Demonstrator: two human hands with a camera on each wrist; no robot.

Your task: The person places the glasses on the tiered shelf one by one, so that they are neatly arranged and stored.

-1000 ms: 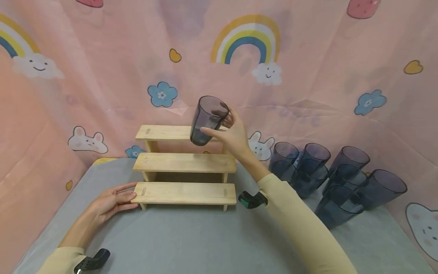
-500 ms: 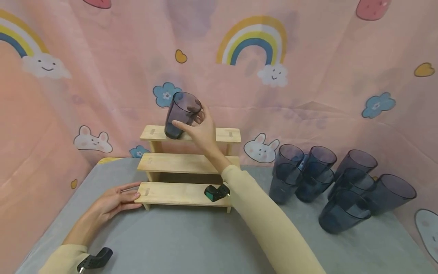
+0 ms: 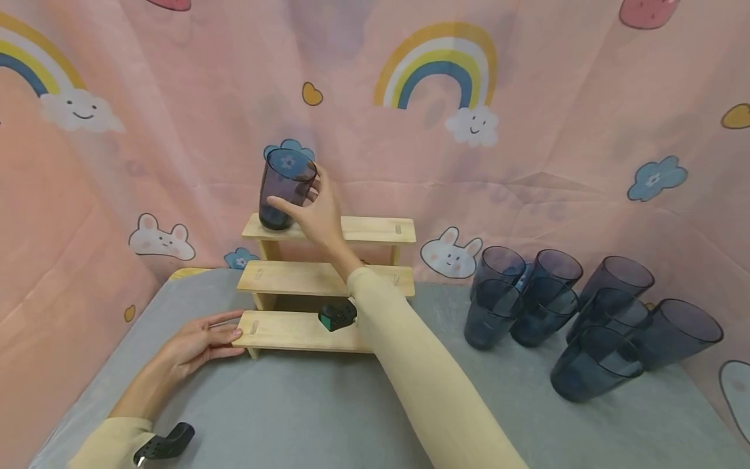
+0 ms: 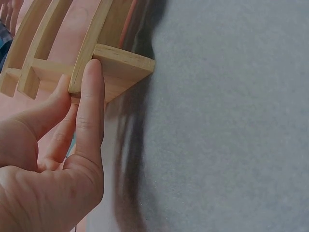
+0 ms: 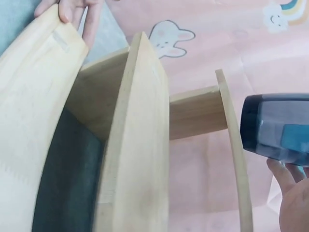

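In the head view, my right hand grips a dark tinted tumbler, thumb on its near side and fingers behind. Nearly upright, the tumbler is at the left end of the top step of a three-tier wooden stand. Its base comes very close to the top board in the right wrist view; whether they touch I cannot tell. My left hand holds the left end of the stand's lowest board. Thumb and fingers pinch that board's end in the left wrist view.
Several more tinted tumblers stand grouped on the right of the grey cloth-covered table. Behind everything hangs a pink printed curtain. My right sleeve crosses over the right part of the stand.
My right hand has carried the tumbler leftward to the left end of the top step, and the tumbler has come from tilted to nearly upright. The left hand stays on the lowest board.
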